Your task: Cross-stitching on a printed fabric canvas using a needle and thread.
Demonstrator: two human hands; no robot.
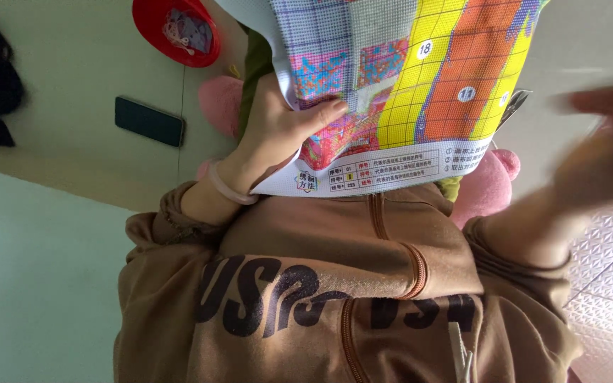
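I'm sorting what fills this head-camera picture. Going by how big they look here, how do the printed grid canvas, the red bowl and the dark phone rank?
1. Printed grid canvas, largest by far, though it sits closest to the camera.
2. Red bowl and dark phone look similar in size; the bowl is cut off by the frame's edge, so I won't rank them.

Just one head cam here, I'm looking steeply down my own chest, close up, picture flipped, floor at the top.
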